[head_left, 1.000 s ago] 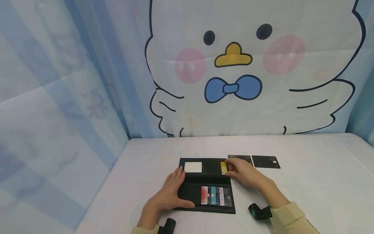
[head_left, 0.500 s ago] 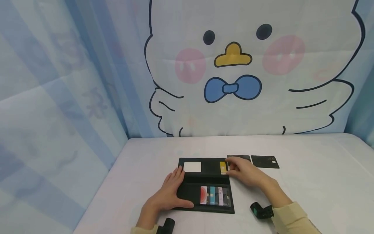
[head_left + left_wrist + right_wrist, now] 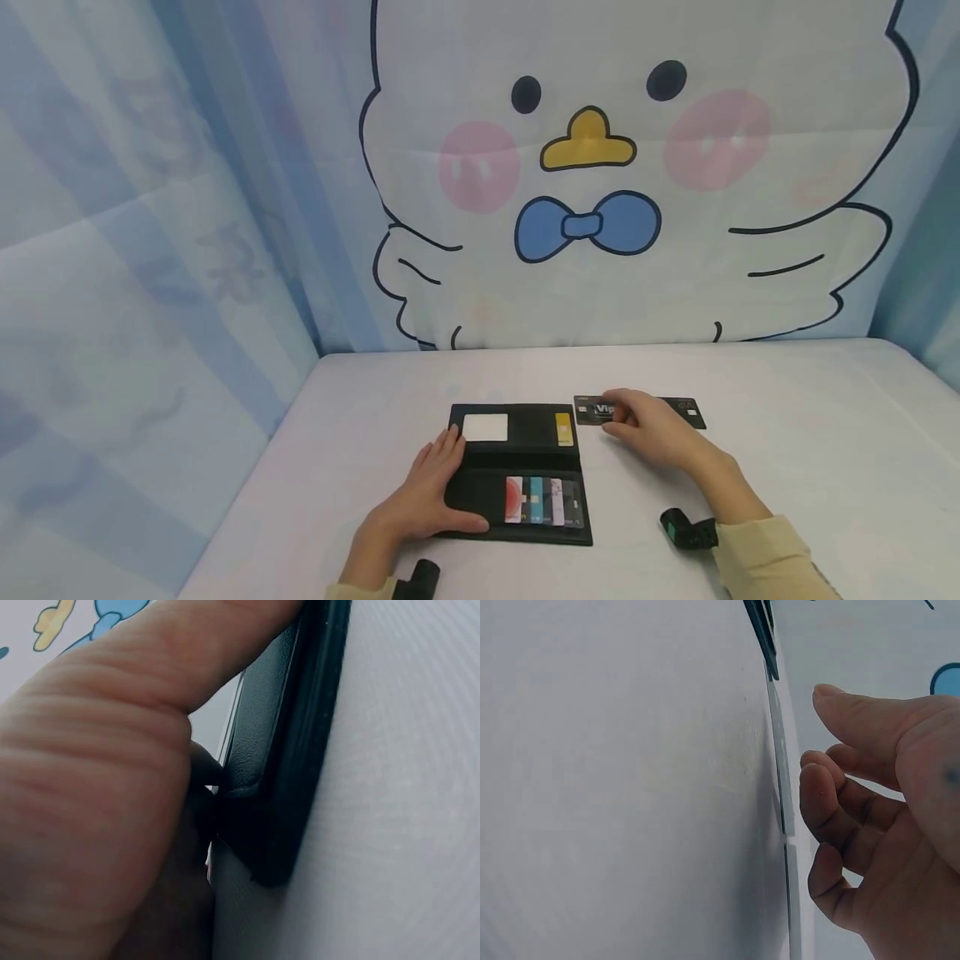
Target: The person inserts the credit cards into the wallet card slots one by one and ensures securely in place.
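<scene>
A black card wallet [image 3: 480, 497] lies spread flat on the table. My left hand [image 3: 423, 487] rests along its left side with fingers extended and the thumb over the lower edge; the left wrist view shows the thumb close against the wallet's edge [image 3: 311, 750]. In the upper half sit a white card [image 3: 486, 427] and a yellow card [image 3: 564, 430]; several coloured cards [image 3: 536, 502] fill the lower slots. My right hand [image 3: 656, 433], fingers loosely bent and holding nothing, hovers over a black "Vip" card [image 3: 587, 411] and partly hides a second black card [image 3: 690, 410].
A white-covered table [image 3: 810, 467] carries everything. Behind it hangs a curtain [image 3: 600, 300] printed with a cartoon bird. Black wrist cameras [image 3: 686, 531] are strapped near both sleeves.
My right hand has left the yellow card at the wallet's upper right and moved right, over the black cards. The yellow card now sits in its slot. My left hand stays on the wallet.
</scene>
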A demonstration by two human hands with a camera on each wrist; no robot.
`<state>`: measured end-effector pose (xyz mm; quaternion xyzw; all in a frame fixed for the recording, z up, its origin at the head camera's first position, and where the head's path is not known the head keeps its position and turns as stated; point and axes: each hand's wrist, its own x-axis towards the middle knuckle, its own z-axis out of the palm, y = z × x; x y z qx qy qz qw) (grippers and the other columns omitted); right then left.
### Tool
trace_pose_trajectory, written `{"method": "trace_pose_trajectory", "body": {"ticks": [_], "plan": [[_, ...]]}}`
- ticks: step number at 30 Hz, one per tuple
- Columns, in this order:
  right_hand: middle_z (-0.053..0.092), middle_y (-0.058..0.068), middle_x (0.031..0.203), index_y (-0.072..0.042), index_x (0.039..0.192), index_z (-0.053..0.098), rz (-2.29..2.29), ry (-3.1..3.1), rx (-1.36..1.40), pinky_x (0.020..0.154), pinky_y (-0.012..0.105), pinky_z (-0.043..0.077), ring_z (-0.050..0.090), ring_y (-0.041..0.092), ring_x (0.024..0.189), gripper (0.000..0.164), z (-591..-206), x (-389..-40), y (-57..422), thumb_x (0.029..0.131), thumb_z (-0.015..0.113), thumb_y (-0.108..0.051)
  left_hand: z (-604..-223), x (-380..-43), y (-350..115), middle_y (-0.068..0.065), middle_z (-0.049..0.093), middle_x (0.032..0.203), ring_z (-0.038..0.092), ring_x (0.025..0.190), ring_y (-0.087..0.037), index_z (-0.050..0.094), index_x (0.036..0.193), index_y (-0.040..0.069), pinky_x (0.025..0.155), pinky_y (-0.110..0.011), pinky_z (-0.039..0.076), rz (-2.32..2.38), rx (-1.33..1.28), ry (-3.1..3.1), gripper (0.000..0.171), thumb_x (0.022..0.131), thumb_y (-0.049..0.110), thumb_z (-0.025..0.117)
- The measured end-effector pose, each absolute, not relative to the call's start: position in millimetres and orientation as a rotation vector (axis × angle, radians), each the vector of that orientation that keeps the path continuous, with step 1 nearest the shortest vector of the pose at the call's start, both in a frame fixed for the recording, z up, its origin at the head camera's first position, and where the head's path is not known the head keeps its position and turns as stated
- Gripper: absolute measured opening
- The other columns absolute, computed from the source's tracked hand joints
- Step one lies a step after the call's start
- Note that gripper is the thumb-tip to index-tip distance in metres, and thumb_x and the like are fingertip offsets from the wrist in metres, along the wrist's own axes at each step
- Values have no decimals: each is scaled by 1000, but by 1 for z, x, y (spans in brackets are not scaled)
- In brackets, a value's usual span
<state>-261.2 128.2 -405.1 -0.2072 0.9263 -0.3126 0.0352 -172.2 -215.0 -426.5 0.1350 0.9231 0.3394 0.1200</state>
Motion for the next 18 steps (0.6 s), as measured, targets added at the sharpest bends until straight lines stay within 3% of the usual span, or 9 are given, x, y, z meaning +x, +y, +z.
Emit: {"method": "trace_pose_trajectory", "body": {"ticks": [11, 18], "plan": [[61, 13, 101, 12, 134, 53, -918, 2935, -536, 76, 42, 52, 57, 23, 86, 52, -401, -265, 154, 94, 72, -16, -427, -172, -215, -20, 7, 167, 2, 153, -35, 22, 158, -5, 121, -54, -1, 994, 408, 2699, 119, 75, 50, 86], [56, 29, 118, 11, 135, 52, -848, 2960, -424, 88, 60, 50, 58, 43, 105, 55, -401, -268, 174, 94, 71, -20, -427, -172, -214, -20, 7, 167, 2, 154, -34, 21, 158, -5, 121, -55, -1, 1003, 418, 2703, 119, 75, 51, 85]]}}
